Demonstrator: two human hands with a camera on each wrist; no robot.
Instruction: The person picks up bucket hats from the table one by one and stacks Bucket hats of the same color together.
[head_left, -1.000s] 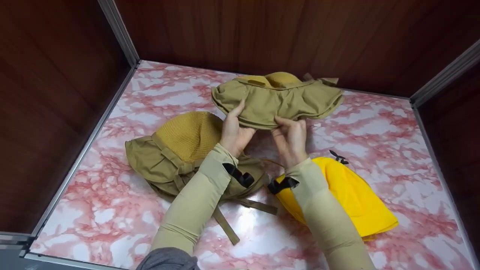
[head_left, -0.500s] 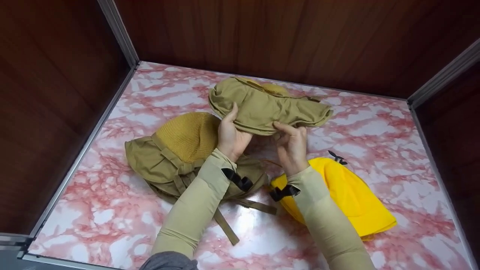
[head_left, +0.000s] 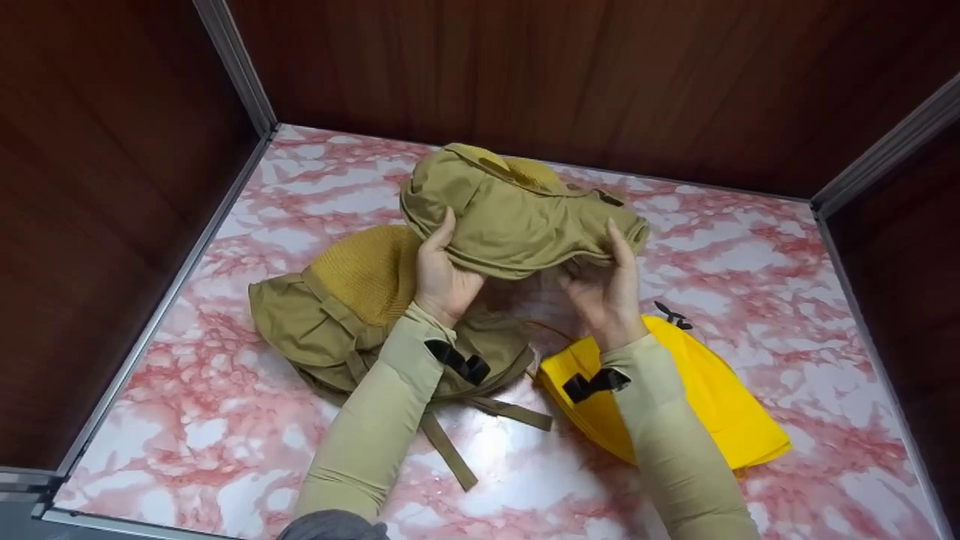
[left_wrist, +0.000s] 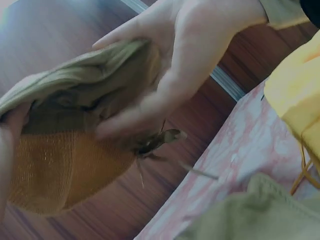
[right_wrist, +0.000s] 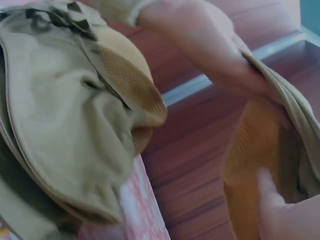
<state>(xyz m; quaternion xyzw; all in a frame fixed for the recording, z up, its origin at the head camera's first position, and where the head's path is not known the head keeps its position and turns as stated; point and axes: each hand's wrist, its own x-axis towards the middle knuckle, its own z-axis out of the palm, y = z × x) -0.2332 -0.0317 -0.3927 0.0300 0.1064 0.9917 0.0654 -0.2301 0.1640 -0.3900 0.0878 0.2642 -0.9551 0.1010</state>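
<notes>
A khaki sun hat (head_left: pixel 517 221) with a mustard woven crown is held above the table, its wide cloth brim facing the person. The left hand (head_left: pixel 448 277) grips the brim's left part, thumb on top and fingers underneath. On the brim's right part lies the thumb of the right hand (head_left: pixel 611 289); its other fingers reach beneath. The left wrist view shows the right hand (left_wrist: pixel 185 55) with fingers against the hat's underside, near the woven crown (left_wrist: pixel 55 170). A second, similar khaki hat (head_left: pixel 367 281) lies beneath the left forearm, its straps (head_left: pixel 450 454) trailing forward.
A yellow hat (head_left: pixel 712 397) lies under the right forearm, with a small dark leaf-shaped piece (head_left: pixel 673 315) at its top. The pink-and-white marbled table (head_left: pixel 187 420) is bordered by dark wood panels (head_left: pixel 525 75) and metal edge strips (head_left: pixel 161 322).
The held hat has come slightly left and nearer to the person. The right hand has shifted from pinching the brim's near edge to its right part, thumb now pointing up.
</notes>
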